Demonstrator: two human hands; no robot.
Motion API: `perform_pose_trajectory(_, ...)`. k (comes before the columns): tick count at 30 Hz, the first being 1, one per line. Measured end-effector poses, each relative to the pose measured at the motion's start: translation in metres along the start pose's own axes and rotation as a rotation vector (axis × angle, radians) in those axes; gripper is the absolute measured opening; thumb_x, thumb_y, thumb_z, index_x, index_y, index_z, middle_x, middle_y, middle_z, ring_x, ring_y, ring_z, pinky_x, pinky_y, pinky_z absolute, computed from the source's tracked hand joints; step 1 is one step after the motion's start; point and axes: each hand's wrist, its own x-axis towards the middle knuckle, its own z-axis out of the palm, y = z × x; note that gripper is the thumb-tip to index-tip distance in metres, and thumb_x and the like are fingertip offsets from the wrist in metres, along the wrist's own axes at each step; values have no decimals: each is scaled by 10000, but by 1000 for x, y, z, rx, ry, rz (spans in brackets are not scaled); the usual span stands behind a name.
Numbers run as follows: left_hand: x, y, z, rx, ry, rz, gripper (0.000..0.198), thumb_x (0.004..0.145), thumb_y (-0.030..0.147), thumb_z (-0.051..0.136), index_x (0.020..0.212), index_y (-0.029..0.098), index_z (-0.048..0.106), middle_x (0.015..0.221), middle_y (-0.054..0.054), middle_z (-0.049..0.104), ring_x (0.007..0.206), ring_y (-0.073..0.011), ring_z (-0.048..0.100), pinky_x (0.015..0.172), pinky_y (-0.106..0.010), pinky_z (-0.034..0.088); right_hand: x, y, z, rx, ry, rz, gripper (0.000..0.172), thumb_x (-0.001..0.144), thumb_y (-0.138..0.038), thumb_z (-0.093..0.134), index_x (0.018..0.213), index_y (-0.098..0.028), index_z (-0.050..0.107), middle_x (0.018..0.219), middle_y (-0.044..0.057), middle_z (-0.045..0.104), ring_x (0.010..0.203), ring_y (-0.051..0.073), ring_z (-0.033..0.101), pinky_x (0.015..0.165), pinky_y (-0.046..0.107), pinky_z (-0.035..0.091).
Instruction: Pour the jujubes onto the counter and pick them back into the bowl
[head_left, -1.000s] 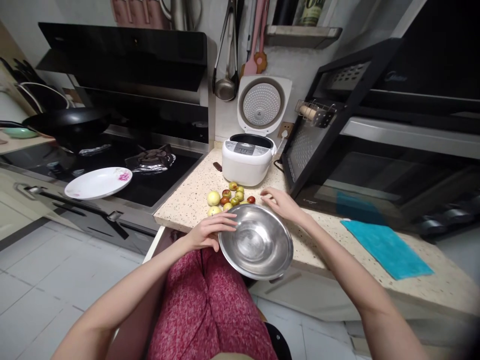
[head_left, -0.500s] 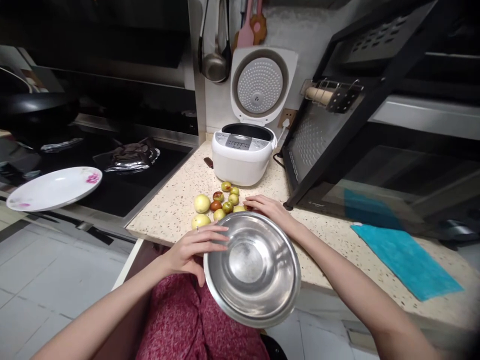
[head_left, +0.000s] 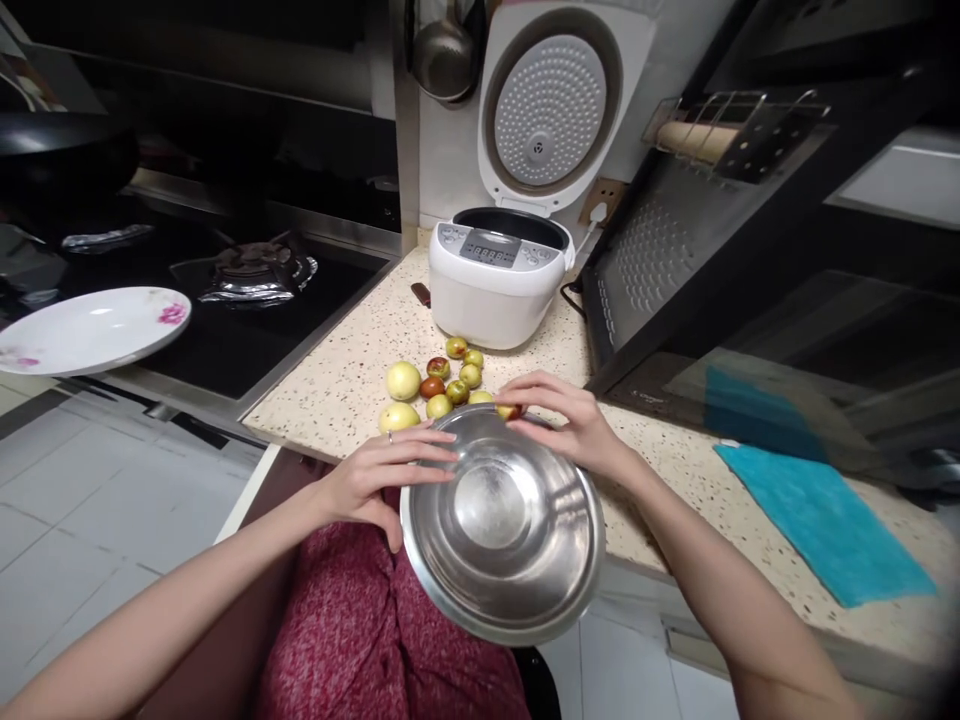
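A shiny metal bowl [head_left: 491, 560], tilted with its inside toward me, rests partly over the counter's front edge. My left hand [head_left: 382, 475] grips its left rim, fingers inside and thumb outside. Over the far right rim, my right hand [head_left: 566, 425] pinches a reddish-green jujube [head_left: 510, 411] between thumb and fingers. Several more jujubes [head_left: 457, 391], green and brown-red, lie loosely grouped beyond the bowl. To their left are two larger pale yellow-green round fruits, one farther back [head_left: 403, 380] and one closer [head_left: 398, 417], near my left fingers.
A white rice cooker [head_left: 495, 285] with its lid up stands behind the fruit. The black oven [head_left: 735, 330] is on the right, with a turquoise cloth [head_left: 832, 525] before it. A floral plate [head_left: 97, 330] sits at the hob's [head_left: 300, 330] front left.
My right hand has lifted from the counter beside the fruit to the bowl's rim, now with a jujube in its fingers. My left hand keeps its grip. The view has dipped down.
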Motion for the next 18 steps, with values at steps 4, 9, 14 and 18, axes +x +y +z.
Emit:
perform_pose_trajectory(4, 1, 0, 0, -21, 18, 11, 627, 919, 618, 588, 1364, 177, 604, 1287, -150, 695, 1361, -309, 560, 1132, -520, 498, 2, -15, 7, 195, -247, -2, 304, 951, -249, 668, 1255, -250, 679, 1160, 81, 700, 1082, 208, 669, 953, 392, 571)
perform_pose_trajectory(9, 5, 1, 0, -40, 40, 31, 596, 913, 620, 588, 1234, 125, 672, 1234, -179, 710, 1333, -316, 583, 1108, -520, 515, 1, -14, 9, 139, -415, 40, 233, 962, -245, 652, 1190, -215, 689, 1155, 86, 700, 1065, 209, 668, 956, 400, 554)
perform_pose_trajectory(14, 4, 1, 1, -40, 56, 31, 593, 911, 622, 586, 1208, 117, 677, 1214, -186, 716, 1317, -317, 597, 1115, -534, 505, 0, -15, 11, 71, -497, 91, 187, 938, -186, 672, 1122, -202, 699, 1121, 68, 709, 1023, 201, 677, 931, 361, 546)
perform_pose_trajectory(18, 3, 0, 2, -47, 53, 25, 595, 913, 628, 576, 1215, 124, 671, 1227, -185, 708, 1332, -315, 583, 1117, -544, 499, 0, -15, 12, 69, -505, 98, 187, 933, -158, 663, 1109, -203, 707, 1116, 64, 719, 1013, 196, 681, 928, 351, 544)
